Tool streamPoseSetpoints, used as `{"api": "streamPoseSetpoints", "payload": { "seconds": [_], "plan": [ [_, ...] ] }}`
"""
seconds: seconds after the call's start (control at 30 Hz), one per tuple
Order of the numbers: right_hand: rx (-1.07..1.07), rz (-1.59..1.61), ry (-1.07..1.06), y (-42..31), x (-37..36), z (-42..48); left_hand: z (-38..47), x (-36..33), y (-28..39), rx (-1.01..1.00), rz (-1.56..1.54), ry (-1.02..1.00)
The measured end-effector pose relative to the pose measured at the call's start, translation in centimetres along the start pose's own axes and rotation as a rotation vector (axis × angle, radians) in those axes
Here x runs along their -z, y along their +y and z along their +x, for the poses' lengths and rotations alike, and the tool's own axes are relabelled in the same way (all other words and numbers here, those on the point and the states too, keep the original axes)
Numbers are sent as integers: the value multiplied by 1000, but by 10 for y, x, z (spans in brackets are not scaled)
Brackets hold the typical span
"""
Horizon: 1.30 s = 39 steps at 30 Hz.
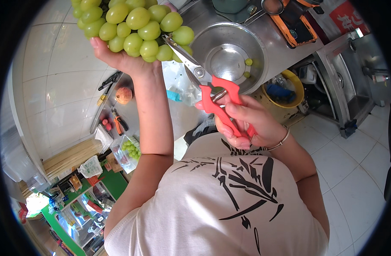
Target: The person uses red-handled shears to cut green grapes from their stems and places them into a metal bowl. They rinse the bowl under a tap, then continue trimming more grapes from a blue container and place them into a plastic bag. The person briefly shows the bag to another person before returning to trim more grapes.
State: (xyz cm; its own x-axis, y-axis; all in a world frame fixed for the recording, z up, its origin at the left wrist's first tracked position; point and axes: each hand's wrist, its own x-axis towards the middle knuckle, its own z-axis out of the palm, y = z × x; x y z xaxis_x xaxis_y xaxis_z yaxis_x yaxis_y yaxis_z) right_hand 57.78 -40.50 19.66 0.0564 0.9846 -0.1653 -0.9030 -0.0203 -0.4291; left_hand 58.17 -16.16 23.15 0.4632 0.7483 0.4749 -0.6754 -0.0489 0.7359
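Note:
A large bunch of green grapes point(141, 28) rests on my raised left hand point(125, 60), whose thumb shows at the left while the fingers are hidden beneath the fruit. My right hand point(243, 121) grips spring-loaded scissors with red handles point(219, 105). Their metal blades point up and left, with the tips among the grapes at the right side of the bunch; whether they touch a stem cannot be told. Below and right of the bunch, a stainless steel basin point(261, 48) stands on the metal counter, holding two loose green grapes point(248, 61).
Left on the counter are a pomegranate point(123, 95), orange-handled pliers point(119, 123) and a clear container of green grapes point(130, 149). A clear plastic bag point(185, 80) lies beside the basin. An orange and black scale point(294, 28) is at the upper right, above a yellow bin point(288, 100).

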Motion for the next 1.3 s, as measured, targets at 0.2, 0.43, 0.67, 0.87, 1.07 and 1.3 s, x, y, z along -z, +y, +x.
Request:
{"api": "streamPoseSetpoints", "payload": {
  "seconds": [0.2, 0.43, 0.67, 0.87, 1.07, 1.3],
  "plan": [
    [-14, -46, 95, -4, 0, -1, 0, 4, -2, -1, 53, 7],
    [134, -333, 66, -13, 16, -18, 21, 39, -2, 82, -126, -20],
    [324, -540, 324, -31, 35, -24, 36, 58, -22, 793, -1108, -710],
    [396, -467, 342, -26, 46, -18, 6, 40, -29, 934, -1311, -753],
    [481, -744, 527, -26, 61, -14, -18, 35, 10, 777, -880, -497],
    [307, -761, 655, -32, 67, -28, -20, 38, 28, 733, -554, -88]
  ]
}}
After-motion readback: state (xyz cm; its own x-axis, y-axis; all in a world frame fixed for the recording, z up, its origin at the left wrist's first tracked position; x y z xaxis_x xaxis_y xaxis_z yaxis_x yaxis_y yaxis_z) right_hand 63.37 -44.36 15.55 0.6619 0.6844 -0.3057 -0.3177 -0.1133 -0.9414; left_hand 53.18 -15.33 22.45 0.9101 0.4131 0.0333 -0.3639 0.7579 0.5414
